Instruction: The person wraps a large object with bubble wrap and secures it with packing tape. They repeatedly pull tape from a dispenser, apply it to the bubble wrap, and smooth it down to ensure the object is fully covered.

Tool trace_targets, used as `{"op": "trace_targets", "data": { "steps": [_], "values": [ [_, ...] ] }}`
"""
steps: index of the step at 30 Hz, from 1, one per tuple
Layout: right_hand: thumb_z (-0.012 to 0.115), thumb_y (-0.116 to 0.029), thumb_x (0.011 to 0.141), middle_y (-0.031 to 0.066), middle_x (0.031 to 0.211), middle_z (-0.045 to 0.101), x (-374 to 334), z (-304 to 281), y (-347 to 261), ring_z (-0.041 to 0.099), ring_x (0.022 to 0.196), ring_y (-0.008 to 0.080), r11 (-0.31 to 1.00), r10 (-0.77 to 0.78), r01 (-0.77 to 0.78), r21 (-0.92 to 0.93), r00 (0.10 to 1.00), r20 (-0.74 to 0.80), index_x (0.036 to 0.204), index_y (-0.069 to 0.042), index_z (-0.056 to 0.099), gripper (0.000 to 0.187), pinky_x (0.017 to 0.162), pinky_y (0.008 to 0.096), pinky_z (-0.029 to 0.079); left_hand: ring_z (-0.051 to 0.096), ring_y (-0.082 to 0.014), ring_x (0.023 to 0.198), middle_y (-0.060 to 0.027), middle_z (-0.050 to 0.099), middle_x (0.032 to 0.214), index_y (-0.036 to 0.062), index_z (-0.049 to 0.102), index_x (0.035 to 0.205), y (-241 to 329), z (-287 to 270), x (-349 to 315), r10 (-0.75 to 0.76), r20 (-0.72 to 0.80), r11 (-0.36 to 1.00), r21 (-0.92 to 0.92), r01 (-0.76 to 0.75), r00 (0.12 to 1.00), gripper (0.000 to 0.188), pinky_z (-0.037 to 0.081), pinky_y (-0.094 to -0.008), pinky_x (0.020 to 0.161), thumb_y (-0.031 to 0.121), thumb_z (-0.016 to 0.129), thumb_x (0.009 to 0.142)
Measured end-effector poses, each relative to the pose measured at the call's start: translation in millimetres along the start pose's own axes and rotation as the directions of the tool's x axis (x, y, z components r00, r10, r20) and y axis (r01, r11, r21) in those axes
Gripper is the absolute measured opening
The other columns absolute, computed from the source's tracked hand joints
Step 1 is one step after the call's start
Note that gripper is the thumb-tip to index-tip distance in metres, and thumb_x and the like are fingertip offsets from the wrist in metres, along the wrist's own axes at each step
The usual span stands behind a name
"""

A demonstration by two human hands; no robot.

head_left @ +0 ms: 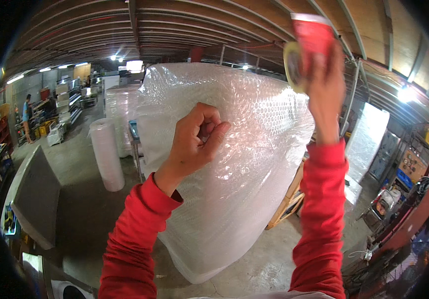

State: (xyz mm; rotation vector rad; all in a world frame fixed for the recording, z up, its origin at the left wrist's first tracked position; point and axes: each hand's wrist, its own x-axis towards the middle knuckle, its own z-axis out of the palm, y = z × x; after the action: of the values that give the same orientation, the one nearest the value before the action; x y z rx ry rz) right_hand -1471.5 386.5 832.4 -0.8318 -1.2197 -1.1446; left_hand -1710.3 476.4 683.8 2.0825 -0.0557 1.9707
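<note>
A tall, bulky item wrapped in clear bubble wrap (224, 199) stands right in front of me. My left hand (199, 134) is before its upper middle, fingers curled in and the thumb close to them. Whether anything thin is between those fingers cannot be made out. Raised at the upper right, my right hand (324, 82) grips a red tape dispenser (314, 37), smeared by motion. A roll of yellowish tape (293, 65) sits on the dispenser's left side, near the wrapped item's top right corner.
A standing roll of bubble wrap (107, 154) is on the concrete floor at left, near a leaning grey panel (37, 199). Wooden framing (289, 202) shows behind the wrapped item. Another wrapped panel (369, 142) stands at right. A person (27, 117) stands far left.
</note>
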Motion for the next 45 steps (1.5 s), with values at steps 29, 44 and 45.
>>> {"op": "trace_targets", "data": {
  "steps": [29,44,45],
  "values": [
    [0.074,-0.019,0.084,0.0239,0.116,0.064,-152.0,-59.1,-154.1,0.062,0.099,0.0338,0.994,0.081,-0.076,-0.075,0.994,0.073,0.157,0.008,0.031,0.089,0.092,0.0421,0.049,0.059,-0.0112,0.064,-0.0047,0.068,0.069,-0.0022,0.079,0.09,102.6,5.2,162.6,-0.202,0.758,0.977,0.204,0.068,0.621,0.032,0.047,-0.0315,0.059,0.03,0.076,0.089],
    [0.073,-0.004,0.081,0.0197,0.133,0.066,-129.8,-99.4,-151.1,0.058,0.119,0.0155,0.782,0.414,-0.618,0.088,0.618,0.668,0.153,0.004,0.044,0.078,0.108,0.0302,0.042,0.07,-0.0302,0.108,-0.0153,0.074,0.103,0.0045,0.079,0.088,38.5,8.1,118.9,0.171,0.548,0.775,0.438,-0.456,0.819,0.016,0.052,-0.0509,0.098,0.015,0.071,0.079],
    [0.072,-0.004,0.081,0.0194,0.133,0.066,-127.3,-98.9,-149.4,0.058,0.119,0.0153,0.77,0.428,-0.633,0.076,0.602,0.674,0.152,0.004,0.045,0.077,0.107,0.0302,0.042,0.066,-0.0329,0.103,-0.0175,0.07,0.101,0.0025,0.073,0.107,39.7,3.4,123.1,0.226,0.563,0.801,0.358,-0.48,0.795,0.026,0.051,-0.0472,0.095,0.015,0.066,0.085]
  ]
}}
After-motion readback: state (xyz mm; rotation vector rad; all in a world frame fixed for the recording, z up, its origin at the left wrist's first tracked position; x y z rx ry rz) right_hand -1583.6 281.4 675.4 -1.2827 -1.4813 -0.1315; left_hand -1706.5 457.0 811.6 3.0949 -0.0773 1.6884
